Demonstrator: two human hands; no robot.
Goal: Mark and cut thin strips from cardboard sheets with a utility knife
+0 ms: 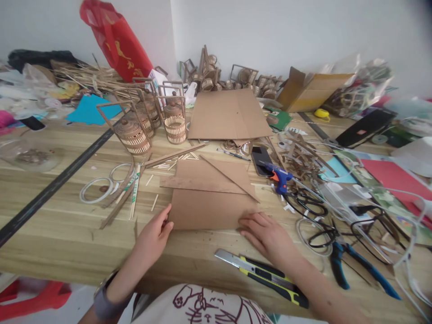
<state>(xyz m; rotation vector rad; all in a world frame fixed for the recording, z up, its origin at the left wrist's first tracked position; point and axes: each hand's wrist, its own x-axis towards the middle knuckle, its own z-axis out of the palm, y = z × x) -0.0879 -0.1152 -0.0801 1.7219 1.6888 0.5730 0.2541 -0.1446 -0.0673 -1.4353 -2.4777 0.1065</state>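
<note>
A brown cardboard sheet [205, 208] lies flat on the wooden table [67, 216] in front of me, with two more cut cardboard pieces [205, 176] overlapping its far edge. My left hand [153, 236] touches the sheet's near left corner, thumb along the left edge, fingers loosely curled. My right hand [266, 234] rests palm down at the sheet's near right corner, fingertips pressing on the cardboard. A yellow and black utility knife [261, 274] lies on the table just below my right hand.
A blue and orange glue gun [280, 176], black scissors [305, 202], blue pliers [351, 261] and cables crowd the right. Small woven bamboo lanterns [135, 135] stand at the back left, tape rolls [96, 189] and sticks lie left, a larger cardboard sheet [229, 114] and a red bag [118, 40] behind.
</note>
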